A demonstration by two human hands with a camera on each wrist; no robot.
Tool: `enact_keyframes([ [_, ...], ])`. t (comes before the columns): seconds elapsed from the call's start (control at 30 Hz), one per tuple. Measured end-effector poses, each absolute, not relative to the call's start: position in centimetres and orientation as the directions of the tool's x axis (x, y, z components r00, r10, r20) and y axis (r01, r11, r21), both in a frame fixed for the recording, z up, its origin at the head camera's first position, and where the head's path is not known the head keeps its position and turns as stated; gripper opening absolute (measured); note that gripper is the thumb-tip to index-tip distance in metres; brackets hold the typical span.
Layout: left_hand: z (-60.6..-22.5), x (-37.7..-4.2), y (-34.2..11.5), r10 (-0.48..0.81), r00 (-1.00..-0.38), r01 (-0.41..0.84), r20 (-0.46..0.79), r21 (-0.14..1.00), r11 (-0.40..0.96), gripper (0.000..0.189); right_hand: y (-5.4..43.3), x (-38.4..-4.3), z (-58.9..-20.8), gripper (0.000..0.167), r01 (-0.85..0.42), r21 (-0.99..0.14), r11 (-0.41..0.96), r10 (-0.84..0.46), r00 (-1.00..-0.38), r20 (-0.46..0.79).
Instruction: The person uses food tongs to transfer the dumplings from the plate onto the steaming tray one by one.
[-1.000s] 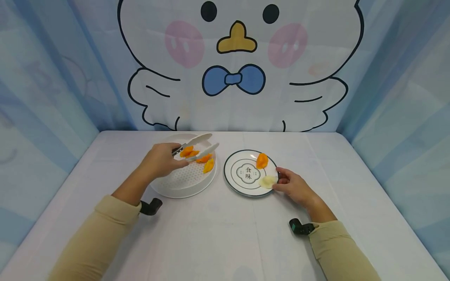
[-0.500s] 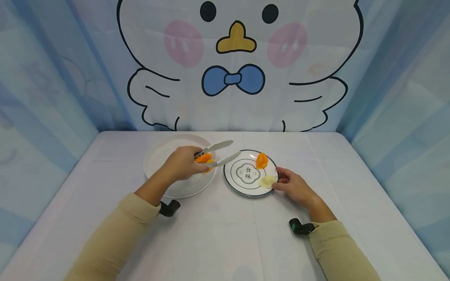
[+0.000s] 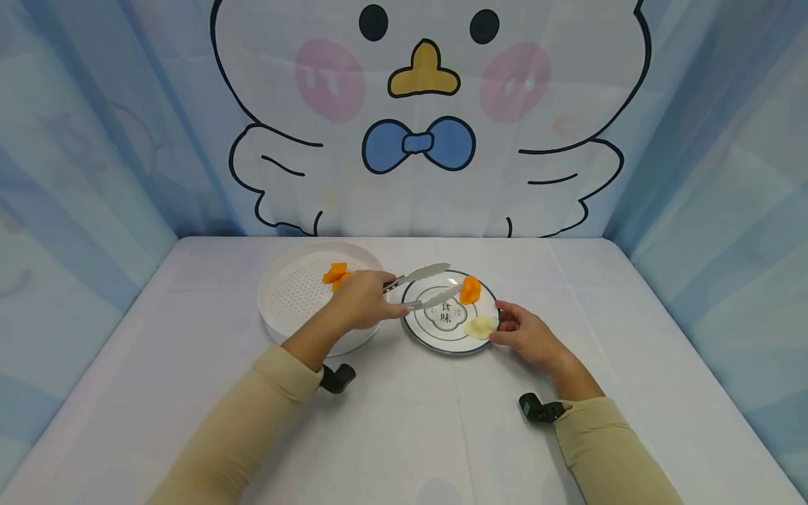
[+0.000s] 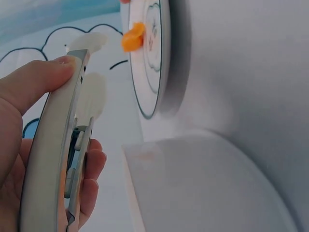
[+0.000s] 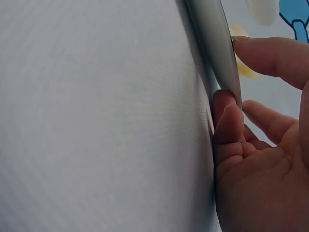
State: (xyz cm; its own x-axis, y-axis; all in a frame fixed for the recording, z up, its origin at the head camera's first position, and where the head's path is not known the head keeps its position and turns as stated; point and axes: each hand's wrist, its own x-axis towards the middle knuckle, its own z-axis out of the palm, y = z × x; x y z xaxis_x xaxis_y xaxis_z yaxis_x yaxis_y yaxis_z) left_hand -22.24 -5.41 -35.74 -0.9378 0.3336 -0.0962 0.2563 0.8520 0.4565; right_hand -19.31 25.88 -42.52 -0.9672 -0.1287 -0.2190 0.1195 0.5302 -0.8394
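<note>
My left hand (image 3: 361,300) holds a pair of tongs (image 3: 432,299), its thumb on one arm and its fingers round the other. The pale tips stand spread with nothing between them, over the white plate (image 3: 418,331). One tip overlaps a lumpy orange piece (image 3: 470,290) in the head view. Nearer the front on the plate lies a pale yellow piece (image 3: 481,327). My right hand (image 3: 529,338) pinches the plate's right rim; in the right wrist view the thumb is on the upper side and curled fingers (image 5: 228,123) are beneath the edge.
Left of the plate stands a round white perforated basket (image 3: 284,298) with orange pieces (image 3: 335,272), partly hidden behind my left hand. Its raised wall (image 4: 203,183) lies close beside the plate. A printed curtain (image 3: 416,196) closes off the table's back.
My left hand has moved right with the tongs, from over the basket to over the plate. My right hand and the plate have stayed in place.
</note>
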Motion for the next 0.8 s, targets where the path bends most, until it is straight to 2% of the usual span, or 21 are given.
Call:
enact_keyframes([
  [0.27,-36.2,-22.2,-3.8,0.329,-0.936,0.235,-0.121,0.480,0.845,0.072,25.9,-19.5,-42.6,0.078,0.130,-0.832,0.540,-0.117,-0.967,-0.227],
  [0.8,-36.9,-22.7,-1.7,0.322,-0.935,0.224,-0.151,0.454,0.862,0.069,26.0,-19.3,-42.6,0.079,0.093,-0.846,0.524,-0.146,-0.970,-0.196],
])
